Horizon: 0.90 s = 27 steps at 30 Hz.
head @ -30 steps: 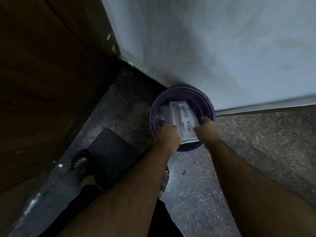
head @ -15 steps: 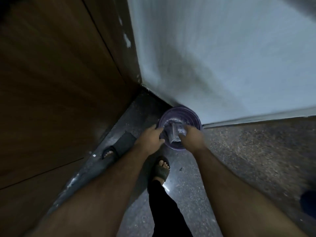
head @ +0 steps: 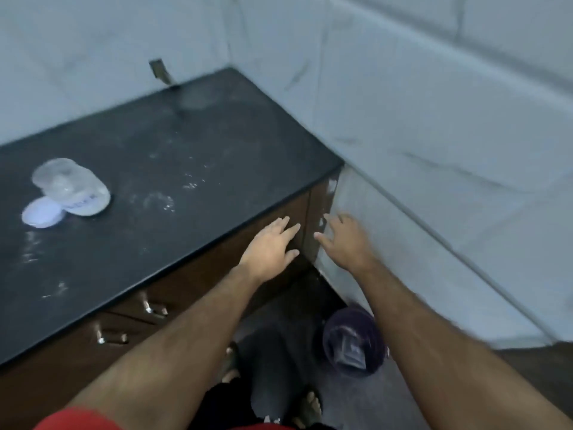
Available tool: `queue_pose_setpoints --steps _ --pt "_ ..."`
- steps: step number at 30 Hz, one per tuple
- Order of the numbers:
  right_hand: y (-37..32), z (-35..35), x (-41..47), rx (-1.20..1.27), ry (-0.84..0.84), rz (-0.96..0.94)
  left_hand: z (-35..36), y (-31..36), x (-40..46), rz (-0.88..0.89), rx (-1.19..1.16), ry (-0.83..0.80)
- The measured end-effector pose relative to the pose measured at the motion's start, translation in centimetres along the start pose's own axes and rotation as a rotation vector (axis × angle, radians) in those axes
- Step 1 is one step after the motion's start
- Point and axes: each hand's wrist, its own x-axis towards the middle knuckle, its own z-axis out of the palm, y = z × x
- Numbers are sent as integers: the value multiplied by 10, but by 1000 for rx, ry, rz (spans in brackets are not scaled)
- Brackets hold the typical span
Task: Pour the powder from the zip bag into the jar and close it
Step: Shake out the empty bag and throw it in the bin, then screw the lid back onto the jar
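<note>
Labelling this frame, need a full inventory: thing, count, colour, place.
jar: 1, clear, on the counter at left, seems to lie on its side
lid: 1, white, flat on the counter, against the jar
counter: 1, black top dusted with white powder, brown drawers below
drawer handles: 2, metal, on the drawer fronts
bin: 1, purple, on the floor by the wall
zip bag: 1, clear, inside the bin
wall: pale tiles, behind and right
sandalled feet: 2, bottom centre
left hand: fingers straight, holds nothing
right hand: fingers spread, holds nothing
</note>
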Motion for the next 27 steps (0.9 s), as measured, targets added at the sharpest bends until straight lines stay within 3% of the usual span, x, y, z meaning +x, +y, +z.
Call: queue_pose_setpoints --steps 6,16,27 --pt "-97 -57 46 -42 148 -268 -98 -50 -10 -53 51 240" --pt "-281 -62 105 -33 76 -513 -210 -209 -65 -298 59 412" --pt "-433 -9 147 196 -86 -572 -266 -354 -125 -473 -19 494"
